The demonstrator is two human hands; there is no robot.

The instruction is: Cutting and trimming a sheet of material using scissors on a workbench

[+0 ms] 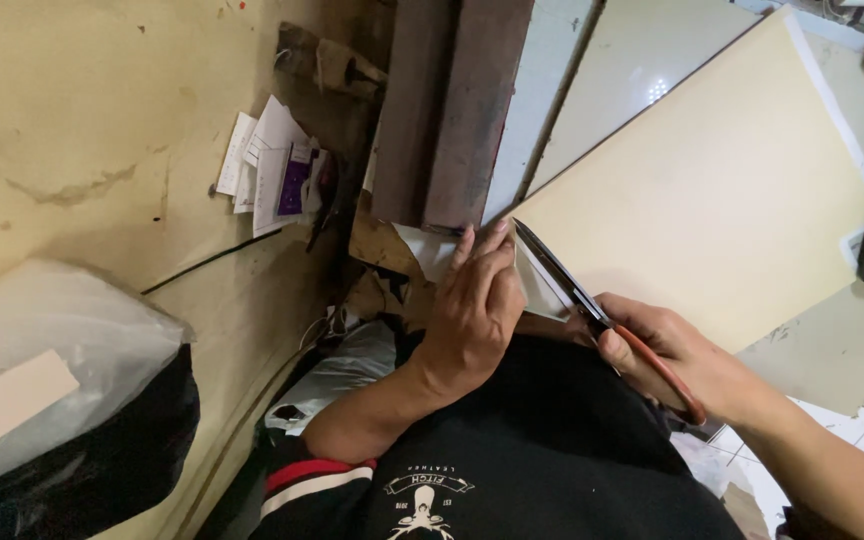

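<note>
With the right hand [682, 360] gripping the scissors [592, 310] and the flattened left hand [477, 300] pressing the cream sheet [712, 190] at nine o'clock of the blades, fingertips risk a nick.

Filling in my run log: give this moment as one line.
left hand: pressing large cream sheet | right hand: gripping orange-handled scissors, blades at sheet edge | black sleeve with red-white stripes
</note>
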